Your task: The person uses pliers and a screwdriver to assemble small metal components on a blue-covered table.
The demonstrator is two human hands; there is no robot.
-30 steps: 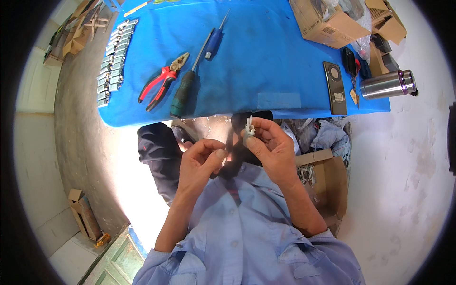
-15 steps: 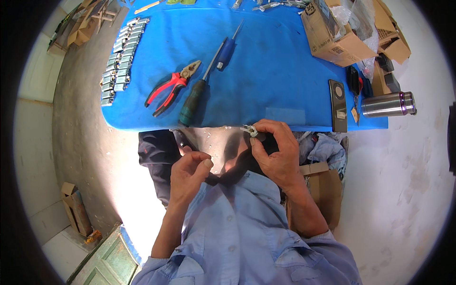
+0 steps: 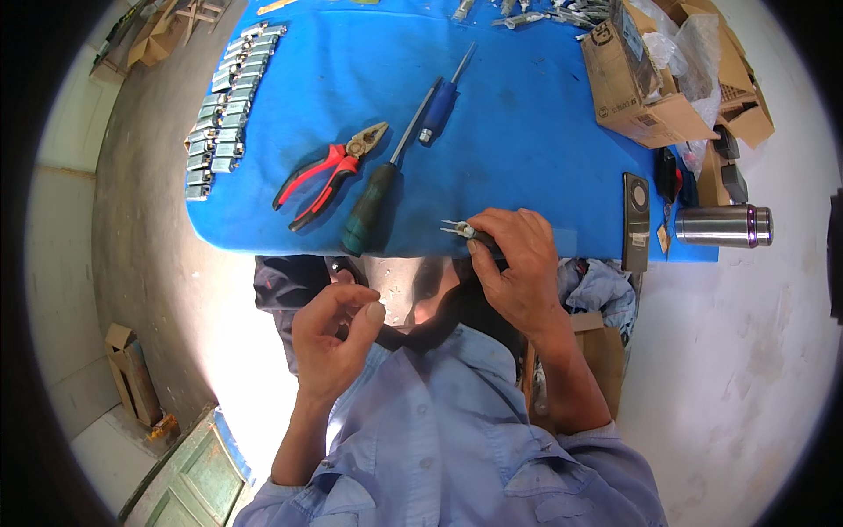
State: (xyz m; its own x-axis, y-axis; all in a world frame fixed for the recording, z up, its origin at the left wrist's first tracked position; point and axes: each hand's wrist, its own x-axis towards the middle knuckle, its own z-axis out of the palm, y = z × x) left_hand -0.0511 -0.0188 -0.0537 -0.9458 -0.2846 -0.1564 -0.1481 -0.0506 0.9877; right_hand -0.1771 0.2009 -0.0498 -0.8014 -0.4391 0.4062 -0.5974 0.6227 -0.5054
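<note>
My right hand (image 3: 518, 272) holds a small white pronged part (image 3: 459, 229) at the blue-covered table's front edge, its prongs pointing left. My left hand (image 3: 338, 329) is over my lap, below the edge, thumb and index finger pinched close; what they hold, if anything, I cannot make out. Left of the right hand lie a screwdriver with a dark green handle (image 3: 365, 211), red-and-black pliers (image 3: 324, 178) and a blue-handled screwdriver (image 3: 436, 114).
Along the blue table's (image 3: 527, 132) left side are rows of metal pieces (image 3: 230, 123). At right are open cardboard boxes (image 3: 628, 88), a dark phone-shaped object (image 3: 635, 224), dark tools (image 3: 667, 176) and a steel flask (image 3: 724, 226). Another box (image 3: 597, 360) is below.
My right hand has carried the white part up to the table's edge and turned its prongs leftward. My left hand has moved left, away from it. The table appears lower in the view.
</note>
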